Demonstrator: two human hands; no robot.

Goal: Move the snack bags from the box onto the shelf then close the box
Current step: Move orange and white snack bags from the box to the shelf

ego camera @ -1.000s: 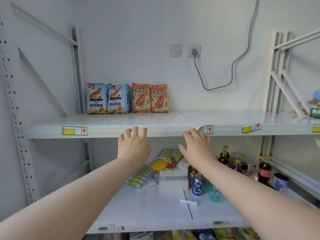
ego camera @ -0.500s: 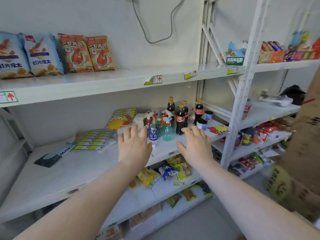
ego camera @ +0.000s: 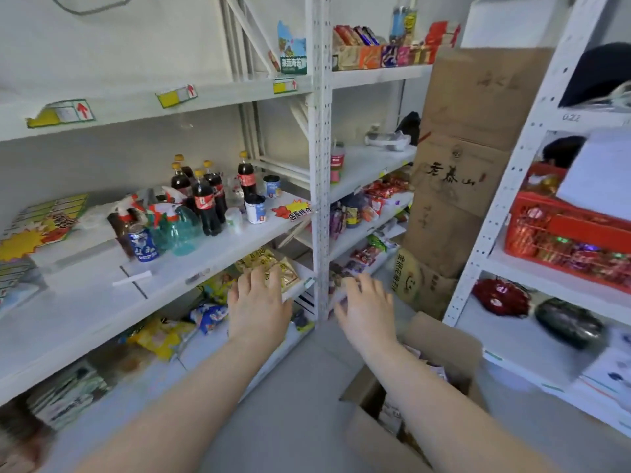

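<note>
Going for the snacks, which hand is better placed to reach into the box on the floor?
Probably the right hand: it is empty, its forearm above the open box, while the left hand is by the shelf.

Both arms reach forward, the left hand (ego camera: 257, 308) and right hand (ego camera: 367, 310) flat, fingers spread, holding nothing. Under the right forearm an open box (ego camera: 442, 337) sits on the floor (ego camera: 307, 404) (the arm hides most of its contents). At left a white shelf (ego camera: 85, 302) carries cola bottles (ego camera: 203, 206). Stacked cartons (ego camera: 474, 97) stand behind, and a red basket (ego camera: 546, 240) is at right.
</note>
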